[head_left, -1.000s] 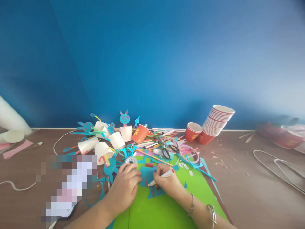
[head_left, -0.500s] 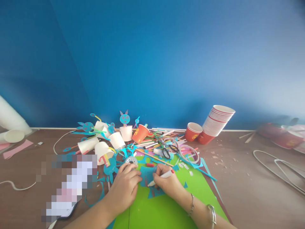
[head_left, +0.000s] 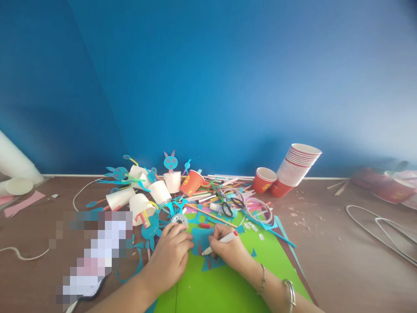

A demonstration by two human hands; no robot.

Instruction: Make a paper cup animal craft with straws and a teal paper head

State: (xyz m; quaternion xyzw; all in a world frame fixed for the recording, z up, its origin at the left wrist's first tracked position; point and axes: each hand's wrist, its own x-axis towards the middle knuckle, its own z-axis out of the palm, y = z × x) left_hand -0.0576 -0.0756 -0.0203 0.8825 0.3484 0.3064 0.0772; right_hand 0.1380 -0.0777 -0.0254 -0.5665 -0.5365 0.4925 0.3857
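Note:
A white marker with a red end (head_left: 229,237) is gripped in my right hand (head_left: 230,248), its tip down on a piece of blue paper (head_left: 199,238). Reddish marks show on that paper near the tip. My left hand (head_left: 174,254) lies with bent fingers at the paper's left edge, fingertips on it; whether those fingers are apart is hard to tell. Beneath both is a green sheet (head_left: 202,291). Just above the paper sits a red cap (head_left: 205,225). A tape roll (head_left: 179,219) touches my left fingertips.
Behind the hands lie scissors (head_left: 227,209), straws, markers and a clear ring of tape (head_left: 258,211). White cups (head_left: 160,191) with blue paper figures are at the left. A tall cup stack (head_left: 298,163) leans at the right, near a white cable (head_left: 378,230).

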